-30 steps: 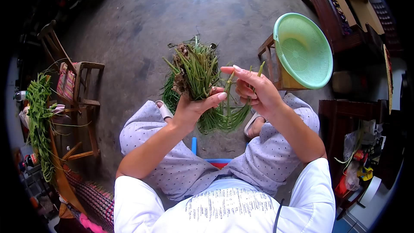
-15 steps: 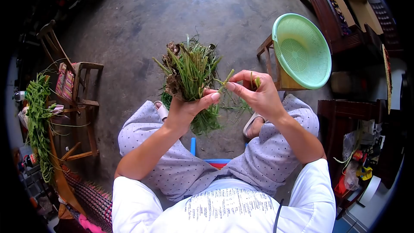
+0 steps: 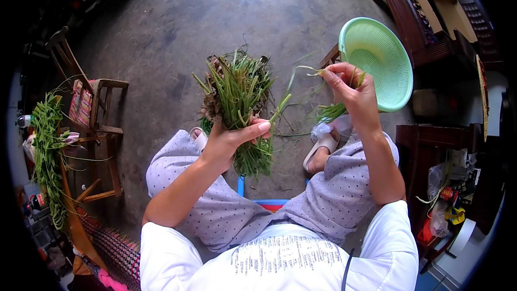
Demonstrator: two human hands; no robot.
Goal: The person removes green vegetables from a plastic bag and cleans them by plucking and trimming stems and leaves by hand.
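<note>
My left hand (image 3: 225, 141) is closed around a thick bunch of green leafy stems (image 3: 236, 99), cut ends up and leafy tops hanging below the fist. Brown withered leaves cling to its left side. One stalk (image 3: 281, 106) slants out past my left thumb. Up and to the right, my right hand (image 3: 351, 94) pinches a thin pale strip (image 3: 308, 68) between thumb and forefinger. The same hand's curled fingers hold several green stems (image 3: 333, 112), whose leaves hang below the palm. Beyond the left fist lie more greens, partly hidden by the bunch.
A green plastic basket (image 3: 404, 54) tilts on a small wooden stool just behind my right hand. At the left are a wooden chair (image 3: 107, 82) and a heap of greens (image 3: 48, 156). A clear plastic bag (image 3: 322, 131) lies near my right foot.
My right hand has moved up and right, away from the bunch, drawing a thin strip with it. My left hand stays nearly in place, still gripping the bunch.
</note>
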